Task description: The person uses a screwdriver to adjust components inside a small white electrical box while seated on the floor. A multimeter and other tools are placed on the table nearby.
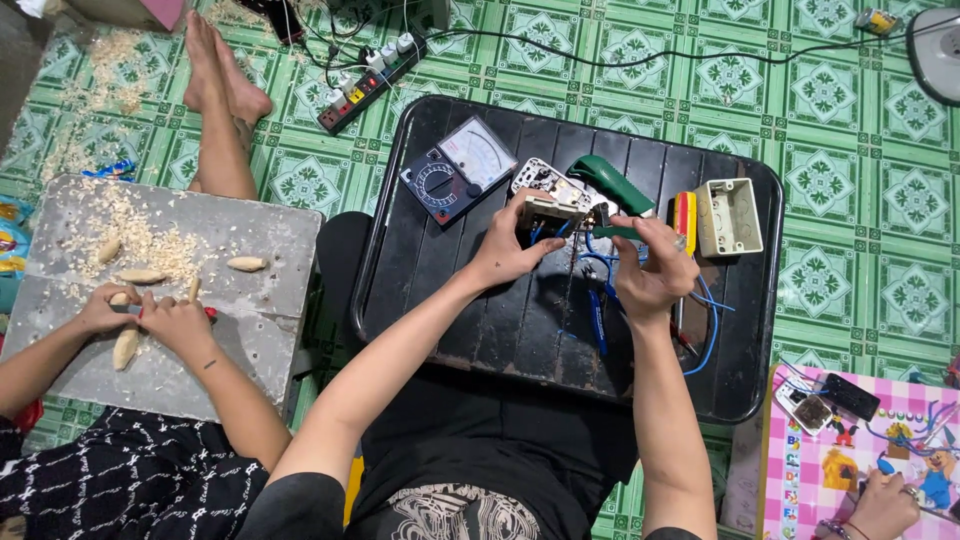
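Observation:
My left hand (508, 250) holds a beige electrical switch module (548, 208) over the black slatted table (430, 290), with blue wires (600, 262) running out from under it. My right hand (652, 268) grips a green-handled tool (608, 185) whose tip meets the module. A white switch frame (535, 176) lies just behind the module. Blue-handled pliers (598, 318) rest on the table under my right wrist.
An analog multimeter (458, 168), a beige wall box (728, 216) and a red-yellow screwdriver (684, 220) lie on the table. A power strip (368, 84) sits on the green tiled floor. Another person's hands (150, 318) carve wood on a grey board (250, 310). A third person's hand (886, 506) rests on a pink board.

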